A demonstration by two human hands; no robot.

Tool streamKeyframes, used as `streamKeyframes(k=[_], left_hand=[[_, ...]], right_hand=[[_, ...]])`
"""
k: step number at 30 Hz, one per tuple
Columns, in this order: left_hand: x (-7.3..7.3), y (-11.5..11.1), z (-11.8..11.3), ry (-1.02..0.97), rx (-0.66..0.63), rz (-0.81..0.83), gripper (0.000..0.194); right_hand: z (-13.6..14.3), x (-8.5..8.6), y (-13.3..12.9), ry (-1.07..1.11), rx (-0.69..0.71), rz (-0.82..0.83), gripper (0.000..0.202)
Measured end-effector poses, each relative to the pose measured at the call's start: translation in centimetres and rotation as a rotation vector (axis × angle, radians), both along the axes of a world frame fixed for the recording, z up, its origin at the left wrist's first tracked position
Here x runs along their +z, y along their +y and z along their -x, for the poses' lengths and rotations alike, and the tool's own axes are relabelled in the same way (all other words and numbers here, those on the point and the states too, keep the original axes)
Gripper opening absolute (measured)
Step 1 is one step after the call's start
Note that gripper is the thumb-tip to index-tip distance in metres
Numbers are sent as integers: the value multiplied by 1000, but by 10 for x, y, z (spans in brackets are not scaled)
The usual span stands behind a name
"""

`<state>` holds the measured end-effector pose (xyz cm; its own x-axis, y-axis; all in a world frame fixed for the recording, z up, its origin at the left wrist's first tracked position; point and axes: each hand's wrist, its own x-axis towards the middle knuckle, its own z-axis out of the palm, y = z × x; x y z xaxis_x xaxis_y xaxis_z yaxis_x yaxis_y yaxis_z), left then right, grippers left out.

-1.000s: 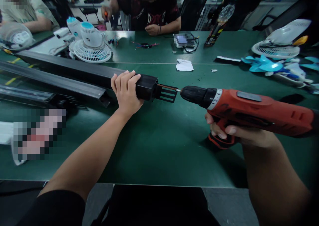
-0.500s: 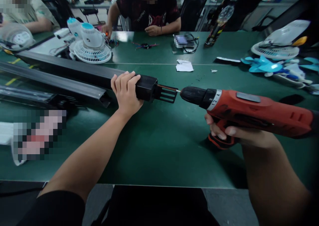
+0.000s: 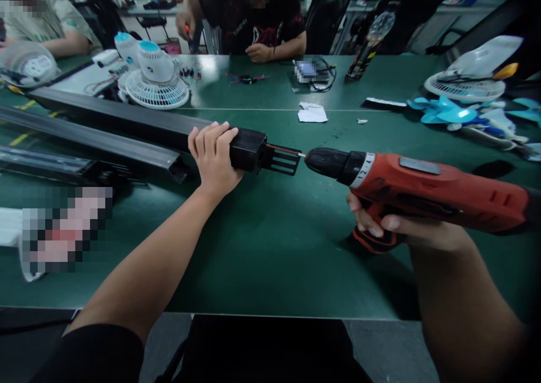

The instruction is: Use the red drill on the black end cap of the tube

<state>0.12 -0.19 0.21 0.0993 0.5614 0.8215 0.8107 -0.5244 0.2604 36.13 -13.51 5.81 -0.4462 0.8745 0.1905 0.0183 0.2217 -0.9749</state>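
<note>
The left hand (image 3: 214,157) grips a black tube (image 3: 249,145) near its end; right of the tube, the right hand (image 3: 418,232) grasps a red drill (image 3: 448,188) aimed at it. Drilling or fastening seems in hand; the next move calls for steady alignment. Beneath the tube spreads a green table (image 3: 270,259); beyond it, a co-worker (image 3: 253,25)

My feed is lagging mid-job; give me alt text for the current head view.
The right hand holds a red drill-driver, its bit at a slotted black bracket protruding from a long black tube, which the left hand grips on a green table. A white fan sits grille-down beyond the tube.
</note>
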Motion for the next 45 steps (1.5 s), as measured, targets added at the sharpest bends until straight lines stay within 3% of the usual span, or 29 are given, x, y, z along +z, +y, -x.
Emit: streamKeyframes(k=[38, 45], left_hand=[[-5, 4, 1, 23, 23, -83, 48], [-4, 3, 1, 6, 5, -36, 49]], right_hand=[[-2, -1, 1, -26, 9, 14, 38], [-1, 1, 2, -29, 7, -50, 36]])
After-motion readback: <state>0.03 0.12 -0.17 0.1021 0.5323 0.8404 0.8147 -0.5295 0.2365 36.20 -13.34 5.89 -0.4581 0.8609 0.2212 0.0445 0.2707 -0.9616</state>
